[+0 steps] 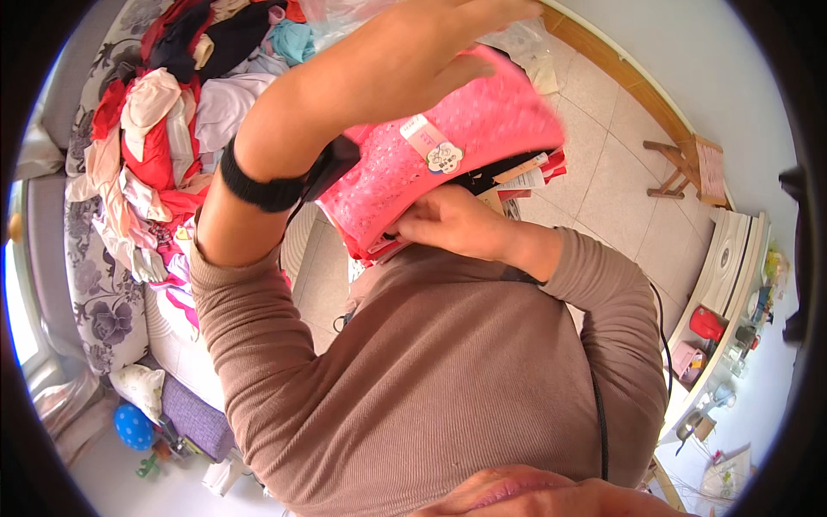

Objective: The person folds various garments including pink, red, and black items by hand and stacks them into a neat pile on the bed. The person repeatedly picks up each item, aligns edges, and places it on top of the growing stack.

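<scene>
A folded bright pink piece of shiny patterned cloth [508,112] lies before my chest, with a white and pink paper label [431,142] across it. It is smeared at its far right by motion. Beneath it show black and red layers of cloth and paper tags [525,177]. My right hand [457,220] is closed at the near edge of the pink cloth, its fingertips partly tucked under it. Above the cloth my left hand [431,43] is raised with fingers stretched out to the right, partly cut off by the top edge. A black band [263,181] circles my left forearm.
Heaped clothes [155,164] in red, white, black and peach cover the flowered sofa [99,302] at left. Clear plastic bags [345,17] lie at the top. A wooden folding stool [689,168] stands on the tiled floor at right, near a white cabinet [724,267]. A cable [663,336] runs by my right arm.
</scene>
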Tool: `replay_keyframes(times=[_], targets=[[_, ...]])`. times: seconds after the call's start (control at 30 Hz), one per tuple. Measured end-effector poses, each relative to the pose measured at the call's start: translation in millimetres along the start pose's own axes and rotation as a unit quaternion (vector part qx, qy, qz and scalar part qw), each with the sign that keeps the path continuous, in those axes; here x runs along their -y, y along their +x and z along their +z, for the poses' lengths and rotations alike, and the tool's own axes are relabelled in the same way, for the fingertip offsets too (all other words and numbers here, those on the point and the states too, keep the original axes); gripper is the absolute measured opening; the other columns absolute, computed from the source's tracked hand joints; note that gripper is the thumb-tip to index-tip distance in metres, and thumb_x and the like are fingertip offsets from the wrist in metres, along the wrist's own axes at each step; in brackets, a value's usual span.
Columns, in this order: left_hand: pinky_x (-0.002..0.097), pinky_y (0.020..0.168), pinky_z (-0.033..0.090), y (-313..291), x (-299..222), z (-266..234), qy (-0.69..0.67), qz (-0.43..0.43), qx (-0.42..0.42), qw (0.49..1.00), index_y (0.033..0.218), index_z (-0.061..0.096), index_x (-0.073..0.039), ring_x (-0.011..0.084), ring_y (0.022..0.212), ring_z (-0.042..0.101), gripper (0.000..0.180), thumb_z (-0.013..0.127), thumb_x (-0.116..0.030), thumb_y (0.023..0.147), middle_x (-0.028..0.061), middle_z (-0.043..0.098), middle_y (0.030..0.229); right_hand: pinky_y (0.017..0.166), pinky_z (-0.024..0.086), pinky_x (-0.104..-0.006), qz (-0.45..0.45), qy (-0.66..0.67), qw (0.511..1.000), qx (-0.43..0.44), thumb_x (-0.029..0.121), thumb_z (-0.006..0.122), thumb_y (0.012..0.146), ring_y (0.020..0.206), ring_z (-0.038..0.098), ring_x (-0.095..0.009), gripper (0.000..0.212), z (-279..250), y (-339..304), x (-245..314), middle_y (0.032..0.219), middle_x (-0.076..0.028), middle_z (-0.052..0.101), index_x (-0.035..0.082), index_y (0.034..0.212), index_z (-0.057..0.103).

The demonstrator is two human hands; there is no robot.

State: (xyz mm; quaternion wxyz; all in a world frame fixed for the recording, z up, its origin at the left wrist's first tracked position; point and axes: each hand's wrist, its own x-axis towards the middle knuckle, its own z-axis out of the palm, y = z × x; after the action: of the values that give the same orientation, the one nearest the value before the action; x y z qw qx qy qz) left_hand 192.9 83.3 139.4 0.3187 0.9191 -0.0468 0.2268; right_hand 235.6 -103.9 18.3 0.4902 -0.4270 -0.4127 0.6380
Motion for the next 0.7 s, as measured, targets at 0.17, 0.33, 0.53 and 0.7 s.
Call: replay_keyframes(times=[0.17, 0.33, 0.53, 0.7], targets=[[0.0356, 0.087, 0.055, -88.7, 7.3, 15.0, 0.028, -0.139, 0.050, 0.989, 0.126, 0.061, 0.000, 0.0254, 0.106, 0.066, 0.036, 0.069, -0.004, 0.092, 0.0133, 0.066, 0.117, 0.087, 0.057, -0.0295, 0.151, -0.043, 0.982, 0.104, 0.004, 0.065, 0.098, 0.098, 0.071, -0.014, 0.029, -50.7, -58.1, 24.1, 0.116, -0.013, 0.066, -0.005, 0.125, 0.060], [0.0431, 0.090, 0.052, -165.1, -32.8, 45.2, 0.010, -0.205, 0.075, 0.976, 0.115, 0.064, 0.000, 0.0377, 0.105, 0.063, 0.041, 0.081, -0.012, 0.079, 0.0189, 0.063, 0.111, 0.077, 0.055, -0.0334, -0.046, -0.323, 0.932, -0.160, 0.012, 0.065, 0.099, 0.092, 0.067, -0.017, 0.024, -111.7, -66.9, 31.3, 0.104, -0.009, 0.067, 0.000, 0.119, 0.064], [0.0428, 0.082, 0.054, -192.0, -46.0, 46.7, 0.073, -0.251, 0.057, 0.964, 0.109, 0.067, 0.001, 0.0366, 0.095, 0.065, 0.030, 0.078, -0.008, 0.082, 0.0168, 0.064, 0.101, 0.085, 0.052, -0.0412, -0.029, -0.588, 0.766, -0.256, 0.021, 0.068, 0.096, 0.092, 0.064, -0.030, 0.040, -152.3, -29.4, 18.5, 0.102, -0.013, 0.068, 0.005, 0.131, 0.060], [0.0357, 0.075, 0.053, -207.0, -29.2, 29.0, -0.022, -0.270, 0.014, 0.963, 0.102, 0.069, 0.001, 0.0261, 0.083, 0.067, 0.014, 0.072, -0.002, 0.089, 0.0135, 0.067, 0.094, 0.073, 0.052, -0.0313, -0.021, -0.386, 0.886, -0.257, 0.012, 0.065, 0.095, 0.076, 0.063, -0.015, 0.040, -152.4, -15.8, 31.3, 0.082, -0.006, 0.064, 0.008, 0.135, 0.060]])
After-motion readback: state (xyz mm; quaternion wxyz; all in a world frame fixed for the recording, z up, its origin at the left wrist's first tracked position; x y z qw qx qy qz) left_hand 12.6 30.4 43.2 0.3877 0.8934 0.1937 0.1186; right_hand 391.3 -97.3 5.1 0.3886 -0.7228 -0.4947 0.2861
